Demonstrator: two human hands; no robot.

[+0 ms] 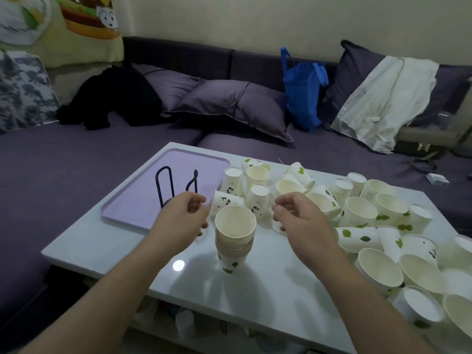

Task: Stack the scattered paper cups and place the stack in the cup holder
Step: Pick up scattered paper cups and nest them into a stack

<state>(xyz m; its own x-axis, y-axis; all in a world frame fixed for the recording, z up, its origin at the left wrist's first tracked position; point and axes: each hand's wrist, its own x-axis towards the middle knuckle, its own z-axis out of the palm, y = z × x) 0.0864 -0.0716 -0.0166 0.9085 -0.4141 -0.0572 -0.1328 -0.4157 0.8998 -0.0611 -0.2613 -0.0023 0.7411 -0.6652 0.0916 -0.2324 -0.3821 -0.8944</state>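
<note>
An upright stack of paper cups (234, 238) with green leaf prints stands near the middle of the white table (255, 297). My left hand (182, 221) hovers just left of the stack's rim, fingers loosely curled, holding nothing. My right hand (301, 218) hovers to the right of the stack, fingers also curled and empty. Several scattered paper cups (357, 213) lie and stand across the table's right and back. The black wire cup holder (176, 185) stands on a lilac tray (132, 208) behind my left hand.
A purple sofa (76, 162) wraps around the table's far side, with cushions, black clothing (112, 98), a blue bag (302, 95) and a white garment (383, 100). More cups (419, 272) crowd the table's right front edge.
</note>
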